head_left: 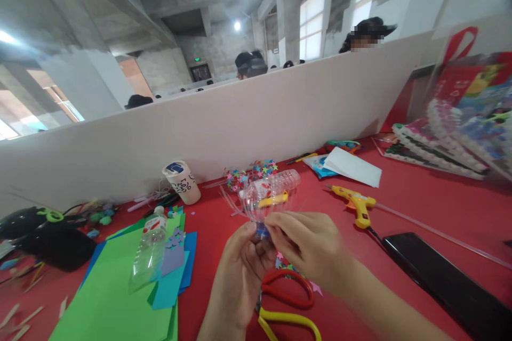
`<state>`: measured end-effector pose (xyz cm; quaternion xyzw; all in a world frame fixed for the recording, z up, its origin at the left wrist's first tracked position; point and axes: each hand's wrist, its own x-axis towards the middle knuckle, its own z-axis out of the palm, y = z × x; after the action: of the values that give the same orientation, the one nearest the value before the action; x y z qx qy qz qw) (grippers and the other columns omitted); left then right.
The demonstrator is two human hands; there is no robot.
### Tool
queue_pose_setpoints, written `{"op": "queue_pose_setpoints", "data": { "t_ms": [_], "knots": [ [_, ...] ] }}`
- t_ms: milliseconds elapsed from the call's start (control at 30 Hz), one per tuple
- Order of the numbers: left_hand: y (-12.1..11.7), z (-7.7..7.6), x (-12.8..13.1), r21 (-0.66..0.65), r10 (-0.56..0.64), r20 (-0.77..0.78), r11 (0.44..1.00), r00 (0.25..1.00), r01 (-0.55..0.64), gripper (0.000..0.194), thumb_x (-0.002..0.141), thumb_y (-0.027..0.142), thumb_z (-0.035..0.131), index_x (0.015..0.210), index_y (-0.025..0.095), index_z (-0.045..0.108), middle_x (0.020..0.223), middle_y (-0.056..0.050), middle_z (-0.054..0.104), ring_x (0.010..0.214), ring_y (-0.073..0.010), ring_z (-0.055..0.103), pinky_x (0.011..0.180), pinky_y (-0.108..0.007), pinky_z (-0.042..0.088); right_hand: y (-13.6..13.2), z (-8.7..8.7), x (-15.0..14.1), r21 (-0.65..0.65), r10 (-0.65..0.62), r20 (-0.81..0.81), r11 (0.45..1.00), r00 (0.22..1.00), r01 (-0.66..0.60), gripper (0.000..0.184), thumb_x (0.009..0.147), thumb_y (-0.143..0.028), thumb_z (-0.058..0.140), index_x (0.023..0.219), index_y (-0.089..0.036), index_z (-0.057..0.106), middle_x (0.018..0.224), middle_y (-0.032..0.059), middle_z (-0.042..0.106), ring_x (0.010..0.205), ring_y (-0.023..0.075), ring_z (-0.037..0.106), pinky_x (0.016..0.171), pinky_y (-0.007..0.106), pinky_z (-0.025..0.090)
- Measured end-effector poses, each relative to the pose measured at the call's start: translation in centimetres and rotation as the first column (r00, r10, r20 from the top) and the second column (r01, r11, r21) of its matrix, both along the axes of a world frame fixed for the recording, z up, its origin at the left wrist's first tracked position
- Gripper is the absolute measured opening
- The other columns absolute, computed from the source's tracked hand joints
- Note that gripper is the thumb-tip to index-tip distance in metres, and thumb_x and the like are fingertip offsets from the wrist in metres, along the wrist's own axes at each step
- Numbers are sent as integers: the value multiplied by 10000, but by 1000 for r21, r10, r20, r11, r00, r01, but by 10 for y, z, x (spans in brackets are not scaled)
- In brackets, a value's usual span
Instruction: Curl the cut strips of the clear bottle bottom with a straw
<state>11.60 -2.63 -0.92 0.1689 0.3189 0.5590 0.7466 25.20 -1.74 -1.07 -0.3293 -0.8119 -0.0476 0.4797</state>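
My left hand (242,264) is closed around the neck of a cut plastic bottle top (251,210). A blue cap (262,230) points down toward the palm, and clear strips fan out above it. The fingers of my right hand (314,242) are pinched against the same piece, at the base of the strips beside the cap. Their tips partly hide what they grip. Just below my hands lie scissors (288,315) with red and yellow handles. Behind the piece, a clear bottle (286,180) rests on its side near a yellow cutter (274,200).
Right of my hands are a yellow glue gun (362,206) and a black phone-like slab (444,279). Green paper sheets (108,282) and another bottle (150,248) lie left. A labelled white cup (182,182) stands by the white partition (256,122). Star confetti (236,178) sits behind.
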Motion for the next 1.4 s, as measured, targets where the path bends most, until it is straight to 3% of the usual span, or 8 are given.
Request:
{"op": "queue_pose_setpoints", "data": {
  "t_ms": [233, 500, 733, 1067, 1400],
  "knots": [
    [0, -1, -2, -21, 39, -2, 999, 999, -39, 70, 679, 126, 718, 695, 74, 675, 622, -34, 701, 500, -85, 618, 479, -164, 510, 1, 1, 1, 32, 2, 34, 999, 999, -3, 290, 965, -140, 407, 789, -154, 636, 720, 89, 743, 556, 176, 657, 519, 264, 431],
    [-1, 1, 0, 8, 3, -12, 1000, 1000, -3, 70, 685, 135, 708, 709, 77, 678, 622, -28, 695, 509, -89, 617, 511, -177, 533, -2, 7, 2, -126, 44, -79, 991, 996, -53, 182, 933, -152, 451, 853, -159, 615, 595, -11, 647, 476, 114, 561, 500, 208, 418],
    [-1, 7, -3, -59, -8, 6, 998, 1000, 9, 127, 784, 101, 576, 714, 87, 681, 693, -59, 733, 566, -101, 665, 511, -157, 522, -7, 16, 6, -235, 5, -193, 971, 981, -52, 166, 902, -174, 469, 836, -153, 620, 572, -22, 608, 452, 97, 529, 461, 191, 384],
    [0, 8, -4, -119, -45, 0, 992, 999, 45, 252, 842, 113, 489, 699, 62, 690, 611, -65, 702, 469, -87, 611, 443, -148, 480, -8, 23, 5, -344, -28, -246, 937, 969, -61, 180, 863, -172, 480, 812, -138, 649, 527, -51, 540, 422, 70, 473, 427, 164, 339],
    [1, 7, -1, -111, -30, 31, 993, 999, 34, 298, 865, 92, 456, 691, 52, 694, 600, -67, 700, 441, -92, 613, 444, -154, 501, -6, 22, 4, -441, -39, -272, 893, 962, -88, 170, 871, -190, 507, 933, -138, 656, 505, -83, 481, 390, 73, 442, 391, 153, 331]
  ]
}}
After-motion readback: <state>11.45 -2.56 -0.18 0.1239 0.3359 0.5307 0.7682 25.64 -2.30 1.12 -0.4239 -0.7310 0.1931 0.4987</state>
